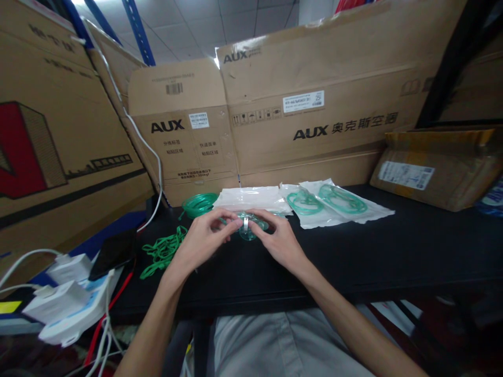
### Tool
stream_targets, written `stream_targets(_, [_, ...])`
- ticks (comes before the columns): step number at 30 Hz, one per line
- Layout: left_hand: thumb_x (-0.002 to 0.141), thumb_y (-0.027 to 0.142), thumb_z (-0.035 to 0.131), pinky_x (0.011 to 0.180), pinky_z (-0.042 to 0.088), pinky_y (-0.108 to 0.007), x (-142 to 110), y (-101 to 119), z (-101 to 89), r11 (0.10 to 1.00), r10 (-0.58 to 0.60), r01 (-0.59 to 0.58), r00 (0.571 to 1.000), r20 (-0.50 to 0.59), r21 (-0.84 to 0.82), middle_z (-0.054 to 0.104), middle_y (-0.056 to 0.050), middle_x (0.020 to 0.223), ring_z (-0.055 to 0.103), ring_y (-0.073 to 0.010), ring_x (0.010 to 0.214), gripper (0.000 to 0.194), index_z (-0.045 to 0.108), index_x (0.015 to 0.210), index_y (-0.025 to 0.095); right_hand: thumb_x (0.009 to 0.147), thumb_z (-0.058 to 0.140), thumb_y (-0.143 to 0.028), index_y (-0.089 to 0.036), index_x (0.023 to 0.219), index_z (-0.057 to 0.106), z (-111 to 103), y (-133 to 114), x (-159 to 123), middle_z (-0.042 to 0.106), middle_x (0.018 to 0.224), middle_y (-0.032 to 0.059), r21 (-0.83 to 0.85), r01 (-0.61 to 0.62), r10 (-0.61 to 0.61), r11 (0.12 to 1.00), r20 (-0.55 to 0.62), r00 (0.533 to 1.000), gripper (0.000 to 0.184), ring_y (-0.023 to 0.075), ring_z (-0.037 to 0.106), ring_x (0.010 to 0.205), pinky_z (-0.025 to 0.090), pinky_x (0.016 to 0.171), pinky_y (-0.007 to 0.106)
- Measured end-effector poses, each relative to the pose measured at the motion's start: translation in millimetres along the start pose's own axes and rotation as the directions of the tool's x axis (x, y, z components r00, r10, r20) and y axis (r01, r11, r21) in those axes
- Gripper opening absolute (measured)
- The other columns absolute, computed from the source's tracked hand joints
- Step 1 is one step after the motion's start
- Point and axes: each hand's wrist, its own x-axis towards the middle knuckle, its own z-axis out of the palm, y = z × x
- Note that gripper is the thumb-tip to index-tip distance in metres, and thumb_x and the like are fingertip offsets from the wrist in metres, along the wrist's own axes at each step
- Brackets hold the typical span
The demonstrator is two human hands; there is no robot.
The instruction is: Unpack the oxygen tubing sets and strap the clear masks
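Note:
Both my hands meet over a clear green plastic mask (251, 228) with a small white fitting, held just above the black table (393, 251). My left hand (204, 238) pinches its left side with curled fingers. My right hand (275, 238) grips its right side, fingers closed round it. A coil of green tubing (199, 203) lies just behind my left hand, and a green elastic strap (162, 251) lies loose to the left of it.
Two sealed bags with green masks (338, 203) and a stack of white bags (253, 198) lie behind my hands. AUX cardboard boxes (314, 104) wall the back and left. A brown parcel (436, 167) sits right. White chargers (58, 303), cables and a black phone (113, 251) lie left.

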Motion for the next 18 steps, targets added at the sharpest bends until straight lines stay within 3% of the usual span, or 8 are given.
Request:
stream_targets(6, [0.091,0.05,0.06,0.066,0.045,-0.025,0.2,0.7,3.9,0.985,0.073,-0.08,0.996,0.05,0.152,0.071,-0.003,0.084,0.061,-0.0165,0.07,0.034,0.077,0.093,0.02,0.09,0.064,-0.026,-0.023,0.114,0.076,-0.2,-4.6,-1.3,0.074,0.12,0.0023,0.021,-0.022,0.022,1.0,-0.007,1.0,0.027,0.0226,0.068,0.113,0.048,0.104,0.036])
stream_targets(18, [0.091,0.052,0.06,0.062,0.041,-0.025,-1.1,3.7,0.2,0.986,0.07,-0.077,0.996,0.05,0.147,0.065,0.0,0.074,0.056,-0.0136,0.06,0.035,0.076,0.091,0.02,0.09,0.065,-0.031,-0.024,0.114,0.077,0.6,-5.0,-2.0,0.075,0.118,0.0018,0.034,-0.04,0.039,0.999,0.028,0.999,0.027,0.0255,0.069,0.112,0.049,0.105,0.041])
